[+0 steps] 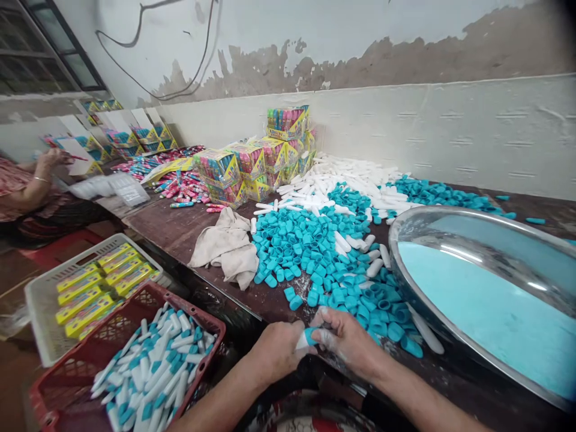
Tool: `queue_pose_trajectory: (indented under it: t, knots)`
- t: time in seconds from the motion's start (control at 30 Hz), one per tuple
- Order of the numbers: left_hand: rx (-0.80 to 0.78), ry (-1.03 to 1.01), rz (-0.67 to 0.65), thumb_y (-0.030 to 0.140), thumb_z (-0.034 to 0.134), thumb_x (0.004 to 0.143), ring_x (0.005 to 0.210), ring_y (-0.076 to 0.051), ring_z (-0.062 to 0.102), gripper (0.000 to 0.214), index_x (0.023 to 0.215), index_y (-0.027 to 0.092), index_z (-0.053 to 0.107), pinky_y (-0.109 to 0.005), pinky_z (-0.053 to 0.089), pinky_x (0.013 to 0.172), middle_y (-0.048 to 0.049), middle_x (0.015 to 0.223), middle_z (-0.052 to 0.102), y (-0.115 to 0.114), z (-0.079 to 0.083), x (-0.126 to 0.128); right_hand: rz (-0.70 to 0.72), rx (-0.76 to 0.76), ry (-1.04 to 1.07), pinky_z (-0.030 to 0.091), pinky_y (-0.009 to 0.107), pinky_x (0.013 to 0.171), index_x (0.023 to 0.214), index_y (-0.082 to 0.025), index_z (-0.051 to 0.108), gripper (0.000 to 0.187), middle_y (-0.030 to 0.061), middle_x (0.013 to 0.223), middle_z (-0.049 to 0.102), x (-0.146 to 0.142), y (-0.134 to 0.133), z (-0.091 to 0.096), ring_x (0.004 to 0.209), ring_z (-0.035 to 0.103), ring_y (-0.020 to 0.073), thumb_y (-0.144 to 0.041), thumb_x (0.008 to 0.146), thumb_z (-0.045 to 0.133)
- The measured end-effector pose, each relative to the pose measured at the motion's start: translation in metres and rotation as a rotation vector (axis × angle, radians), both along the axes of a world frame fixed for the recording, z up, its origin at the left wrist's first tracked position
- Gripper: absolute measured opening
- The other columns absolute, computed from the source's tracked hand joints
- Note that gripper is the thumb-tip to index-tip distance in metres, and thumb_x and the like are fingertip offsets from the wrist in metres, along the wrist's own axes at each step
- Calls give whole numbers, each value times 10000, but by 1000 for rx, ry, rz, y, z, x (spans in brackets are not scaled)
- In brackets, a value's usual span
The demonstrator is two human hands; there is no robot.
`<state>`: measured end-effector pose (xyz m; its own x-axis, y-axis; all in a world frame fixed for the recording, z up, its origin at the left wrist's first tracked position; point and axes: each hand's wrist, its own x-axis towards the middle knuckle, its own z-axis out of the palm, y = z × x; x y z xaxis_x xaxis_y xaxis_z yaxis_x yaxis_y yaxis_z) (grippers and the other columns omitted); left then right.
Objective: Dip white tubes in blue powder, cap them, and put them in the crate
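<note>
My left hand (281, 348) is wrapped round a white plastic tube (302, 343), most of which its fingers hide. On the tube's end sits a blue cap (309, 335), pinched between the thumb and fingers of my right hand (344, 336). White powder coats my right fingers. Just past my hands lies a heap of loose blue caps (297, 246), with white tubes (342, 174) piled behind it. To the right stands a large steel basin (450, 252) holding light-blue powder (486, 312).
A red crate (211, 327) of capped tubes stands lower left, beside a white basket (40, 324) with yellow boxes. A crumpled cloth (227, 246) lies at the table edge. Display boxes (252, 162) are stacked behind it. Another person's hand (51, 161) is at far left.
</note>
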<state>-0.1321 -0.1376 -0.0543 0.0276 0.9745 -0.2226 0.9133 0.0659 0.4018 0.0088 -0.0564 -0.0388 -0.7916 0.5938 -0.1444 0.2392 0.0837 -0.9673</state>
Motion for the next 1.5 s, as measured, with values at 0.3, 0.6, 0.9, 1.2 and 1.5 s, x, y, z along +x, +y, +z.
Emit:
queue_pose_trajectory:
  t: [0.3, 0.6, 0.9, 1.2, 1.5]
  knots:
    - [-9, 68, 524, 394, 431, 810, 780, -211, 607, 231, 889, 209, 546, -254, 411, 684, -44, 811, 658, -105, -23, -134, -7, 132, -93, 416, 275, 679, 915, -176, 576, 254, 21, 755, 588, 14, 1, 10, 726, 532, 179, -333, 723, 522]
    - [363, 255, 613, 435, 449, 766, 1077, -261, 505, 477, 1113, 110, 485, -355, 378, 934, -148, 1136, 551, -69, -5, -170, -195, 183, -158, 455, 272, 633, 864, -194, 610, 295, 44, 797, 638, 67, 11, -3, 732, 572, 218, -452, 745, 531]
    - [509, 88, 111, 246, 420, 859, 993, -192, 543, 269, 1075, 163, 556, -302, 428, 874, -80, 1071, 591, 151, 44, -49, -216, 279, -185, 432, 251, 671, 840, -186, 576, 285, 28, 787, 608, 84, 7, 5, 751, 560, 193, -440, 800, 453]
    - [308, 241, -215, 279, 524, 836, 1038, -220, 495, 224, 1002, 133, 563, -450, 403, 882, -74, 1096, 543, 246, 32, 22, -281, 308, -159, 421, 236, 652, 780, -178, 547, 259, 12, 724, 554, 104, 6, 1, 714, 541, 172, -409, 808, 432]
    - [244, 34, -250, 248, 514, 805, 920, -222, 535, 149, 882, 159, 606, -320, 405, 787, -57, 882, 624, 214, 59, 21, -343, 539, -90, 450, 225, 636, 833, -182, 570, 212, 18, 739, 590, 112, 10, 15, 697, 572, 148, -312, 861, 405]
